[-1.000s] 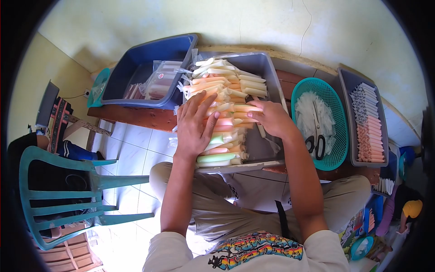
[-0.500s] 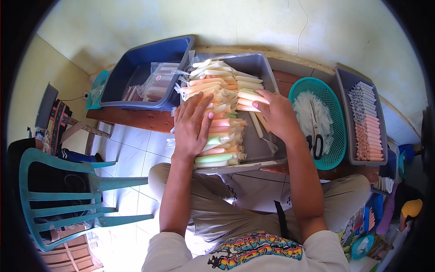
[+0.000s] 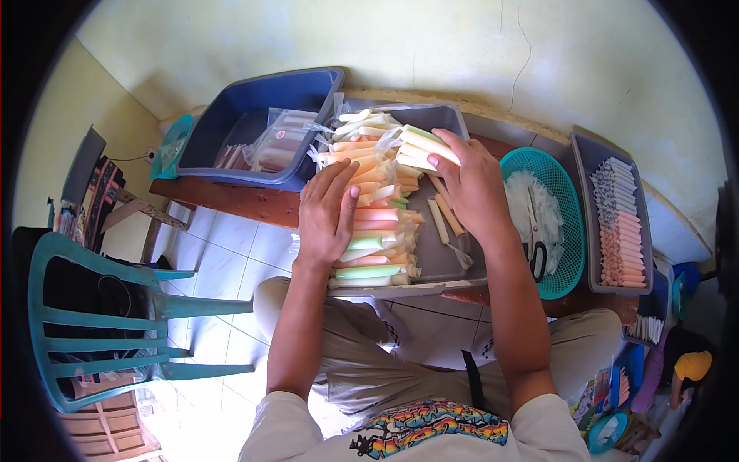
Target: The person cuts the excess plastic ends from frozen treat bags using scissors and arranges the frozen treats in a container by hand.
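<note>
A grey tray [image 3: 454, 266] holds a pile of filled plastic tubes [image 3: 377, 223] in white, orange, pink and green. My left hand [image 3: 327, 212] rests on the left side of the pile, fingers spread. Above the tray's right half, my right hand [image 3: 473, 181] grips a small bunch of tubes [image 3: 422, 148], pale with a green one on top, between thumb and fingers. Two loose tubes [image 3: 445, 217] lie on the tray floor below that hand.
On the left stands a blue tub [image 3: 208, 138] with a packed plastic bag [image 3: 285, 138]. To the right are a green basket [image 3: 573, 246] with clear plastic and black-handled scissors [image 3: 536, 258], and a grey bin [image 3: 579, 165] of stacked tubes. A person [image 3: 677, 366] is at far right.
My right hand has drawn a bunch of tubes out of the pile and raised it towards the tray's back. My left hand has stayed on the pile, and the view has shifted slightly.
</note>
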A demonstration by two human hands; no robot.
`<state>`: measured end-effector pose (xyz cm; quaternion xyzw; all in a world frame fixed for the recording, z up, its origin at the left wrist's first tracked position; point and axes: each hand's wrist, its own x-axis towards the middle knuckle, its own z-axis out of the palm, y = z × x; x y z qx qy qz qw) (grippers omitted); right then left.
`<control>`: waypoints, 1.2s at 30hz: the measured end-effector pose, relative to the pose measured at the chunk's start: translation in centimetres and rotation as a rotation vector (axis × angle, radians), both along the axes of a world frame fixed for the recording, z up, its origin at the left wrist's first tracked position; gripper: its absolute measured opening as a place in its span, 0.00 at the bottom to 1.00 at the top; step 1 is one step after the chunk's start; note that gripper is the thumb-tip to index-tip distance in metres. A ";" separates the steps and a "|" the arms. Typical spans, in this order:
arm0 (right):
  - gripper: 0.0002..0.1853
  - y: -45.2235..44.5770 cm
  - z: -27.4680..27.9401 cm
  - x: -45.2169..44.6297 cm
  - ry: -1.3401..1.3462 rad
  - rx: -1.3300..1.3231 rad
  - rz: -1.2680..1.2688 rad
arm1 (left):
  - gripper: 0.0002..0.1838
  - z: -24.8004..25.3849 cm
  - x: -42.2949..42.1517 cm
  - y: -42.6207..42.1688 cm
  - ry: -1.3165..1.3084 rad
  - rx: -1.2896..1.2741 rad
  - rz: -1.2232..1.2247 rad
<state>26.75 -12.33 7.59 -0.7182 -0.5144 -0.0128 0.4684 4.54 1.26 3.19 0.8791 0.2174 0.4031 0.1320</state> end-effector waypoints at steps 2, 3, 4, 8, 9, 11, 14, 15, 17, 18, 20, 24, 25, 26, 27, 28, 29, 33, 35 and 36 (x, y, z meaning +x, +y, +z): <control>0.21 0.7 0.3 -0.1 -0.011 0.022 0.030 | 0.22 0.3 0.0 0.2 -0.030 -0.018 -0.003; 0.21 1.1 0.5 -0.1 -0.020 0.041 0.053 | 0.21 0.8 0.0 0.3 -0.073 -0.055 -0.012; 0.21 1.6 0.8 -0.3 -0.021 0.042 0.057 | 0.21 1.1 0.1 0.4 -0.115 -0.092 -0.022; 0.21 4.2 1.6 -1.4 0.010 0.069 0.175 | 0.20 2.2 0.1 1.7 -0.243 -0.098 0.040; 0.22 5.0 1.7 -1.6 0.004 0.058 0.209 | 0.20 2.4 0.2 2.1 -0.244 -0.095 0.043; 0.22 6.5 1.4 -2.0 0.044 -0.020 0.228 | 0.21 2.4 0.2 3.4 -0.241 -0.082 0.084; 0.23 9.5 -0.7 -1.9 0.066 0.005 0.384 | 0.24 1.7 0.3 5.2 -0.172 -0.143 0.078; 0.23 10.1 -1.0 -1.8 0.066 0.006 0.391 | 0.25 1.5 0.5 5.6 -0.156 -0.171 0.072; 0.22 11.1 -1.7 -1.4 0.075 -0.102 0.481 | 0.26 0.9 0.7 6.2 -0.124 -0.195 0.072; 0.22 11.6 -2.0 -1.2 0.074 -0.101 0.484 | 0.26 0.3 0.8 6.6 -0.122 -0.217 0.034; 0.22 12.4 -3.1 -0.7 0.061 -0.186 0.531 | 0.25 -0.4 1.1 7.3 -0.130 -0.256 -0.034; 0.21 13.1 -4.5 -0.4 -0.073 -0.048 0.500 | 0.24 -0.9 1.0 7.7 -0.117 -0.404 -0.036; 0.21 12.9 -4.4 -0.4 -0.020 -0.084 0.494 | 0.24 -1.0 1.1 7.8 -0.116 -0.404 -0.032; 0.21 12.9 -4.2 -0.5 0.035 -0.118 0.485 | 0.24 -1.0 1.1 7.9 -0.112 -0.402 -0.029; 0.21 13.0 -4.3 -0.5 0.038 -0.117 0.486 | 0.24 -1.0 1.2 8.1 -0.109 -0.402 -0.028; 0.19 13.1 -4.4 -0.5 0.092 -0.077 0.493 | 0.24 -1.0 1.2 8.2 -0.111 -0.436 -0.024; 0.18 13.2 -4.7 -0.4 0.145 -0.039 0.499 | 0.25 -1.1 1.3 8.3 -0.114 -0.470 -0.019; 0.17 13.8 -5.8 0.2 0.059 -0.021 0.488 | 0.26 -1.3 1.5 8.8 -0.103 -0.589 -0.017; 0.17 14.0 -6.4 0.3 -0.006 0.034 0.484 | 0.27 -1.7 1.5 9.1 -0.090 -0.639 -0.004; 0.17 14.2 -6.8 0.3 -0.006 0.035 0.484 | 0.27 -2.0 1.6 9.2 -0.090 -0.638 -0.004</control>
